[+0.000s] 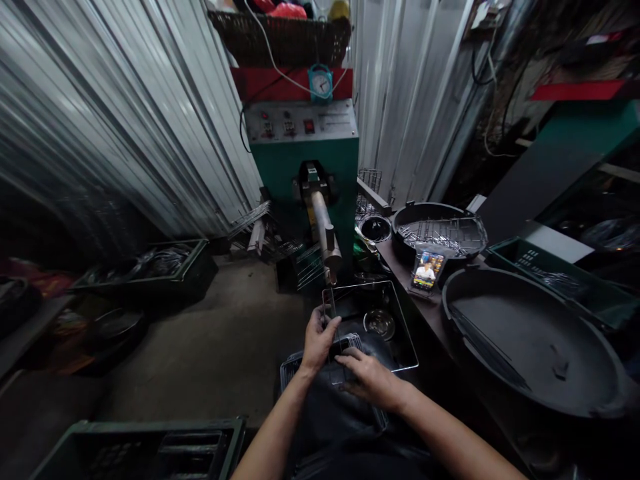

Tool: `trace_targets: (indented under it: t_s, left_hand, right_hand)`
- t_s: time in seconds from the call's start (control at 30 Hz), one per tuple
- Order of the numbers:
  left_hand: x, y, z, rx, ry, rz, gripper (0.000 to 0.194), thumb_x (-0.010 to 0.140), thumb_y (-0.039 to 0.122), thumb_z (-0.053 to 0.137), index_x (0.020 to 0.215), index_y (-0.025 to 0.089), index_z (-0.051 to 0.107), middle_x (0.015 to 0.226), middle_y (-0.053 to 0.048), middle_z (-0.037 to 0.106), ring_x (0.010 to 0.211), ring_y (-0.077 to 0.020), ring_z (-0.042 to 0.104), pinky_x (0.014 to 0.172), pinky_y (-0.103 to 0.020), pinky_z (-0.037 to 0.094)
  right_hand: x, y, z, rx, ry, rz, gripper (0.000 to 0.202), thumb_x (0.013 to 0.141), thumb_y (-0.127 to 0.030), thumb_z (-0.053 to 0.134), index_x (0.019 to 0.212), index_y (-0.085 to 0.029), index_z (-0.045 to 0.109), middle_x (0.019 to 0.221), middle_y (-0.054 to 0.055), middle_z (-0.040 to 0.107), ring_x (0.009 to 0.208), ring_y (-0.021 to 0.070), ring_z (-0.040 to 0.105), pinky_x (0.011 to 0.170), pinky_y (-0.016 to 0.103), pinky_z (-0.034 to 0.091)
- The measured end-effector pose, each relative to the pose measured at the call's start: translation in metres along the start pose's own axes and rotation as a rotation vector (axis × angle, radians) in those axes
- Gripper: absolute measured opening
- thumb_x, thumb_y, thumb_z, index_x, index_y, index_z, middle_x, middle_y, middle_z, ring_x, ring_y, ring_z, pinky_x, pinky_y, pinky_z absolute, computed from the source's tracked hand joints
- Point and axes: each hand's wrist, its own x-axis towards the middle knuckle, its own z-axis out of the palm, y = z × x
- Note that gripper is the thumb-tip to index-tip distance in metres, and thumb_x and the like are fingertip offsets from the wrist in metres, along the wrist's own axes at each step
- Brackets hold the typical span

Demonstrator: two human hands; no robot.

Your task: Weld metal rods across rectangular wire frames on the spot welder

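Note:
My left hand (320, 339) pinches a thin wire frame (369, 285) near its left side, just below the tip of the machine's metal arm (325, 233). Lower and to the right, my right hand (369, 377) has its fingers bent around thin wires at the near end of the piece. A stack of wire frames (290, 368) rests on my lap beneath both hands. Through the frame a round shiny dish (379, 324) shows. The green machine (337, 167) stands straight ahead.
Two dark round pans (530, 333) stand on the right, the near one holding thin rods. A lit phone (427, 271) leans beside them. Green crates (165, 277) sit at the left, with another crate (150, 427) at the lower left. Corrugated metal walls stand behind.

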Motion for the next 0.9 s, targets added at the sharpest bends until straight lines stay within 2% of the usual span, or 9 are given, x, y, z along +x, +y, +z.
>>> trace_targets:
  t_s: [0.3,0.57,0.73,0.9]
  left_hand:
    - [0.009,-0.002,0.008,-0.063,0.034,-0.001,0.038,0.065,0.033,0.061,0.097,0.018,0.046,0.058,0.008,0.038,0.05,-0.005,0.037,0.049,-0.018,0.032]
    - [0.014,0.001,0.008,-0.132,0.029,-0.079,0.037,0.064,0.035,0.061,0.094,0.02,0.046,0.054,0.01,0.036,0.037,-0.0021,0.028,0.035,-0.016,0.022]
    - [0.014,0.0,0.01,-0.166,0.049,-0.084,0.035,0.063,0.035,0.061,0.092,0.019,0.047,0.053,0.009,0.036,0.039,-0.003,0.034,0.037,-0.016,0.026]
    - [0.015,-0.001,0.012,-0.14,0.054,-0.092,0.038,0.062,0.038,0.062,0.091,0.017,0.048,0.053,0.009,0.037,0.038,-0.0023,0.032,0.037,-0.016,0.025]
  right_hand:
    - [0.003,0.001,-0.005,-0.022,0.019,0.038,0.054,0.071,-0.022,0.059,0.121,-0.017,0.039,0.118,0.011,0.044,0.103,0.0215,0.049,0.087,0.033,0.041]
    - [0.01,-0.005,-0.012,-0.083,0.031,0.059,0.05,0.072,-0.025,0.059,0.118,-0.018,0.042,0.116,0.01,0.046,0.1,0.0219,0.051,0.084,0.033,0.044]
    - [0.01,-0.008,-0.012,-0.133,0.034,0.056,0.047,0.073,-0.027,0.058,0.116,-0.018,0.044,0.116,0.01,0.047,0.1,0.0216,0.052,0.084,0.033,0.044]
    - [0.01,-0.007,-0.01,-0.151,0.06,0.056,0.047,0.072,-0.029,0.06,0.116,-0.019,0.044,0.114,0.008,0.049,0.096,0.0207,0.054,0.081,0.031,0.045]
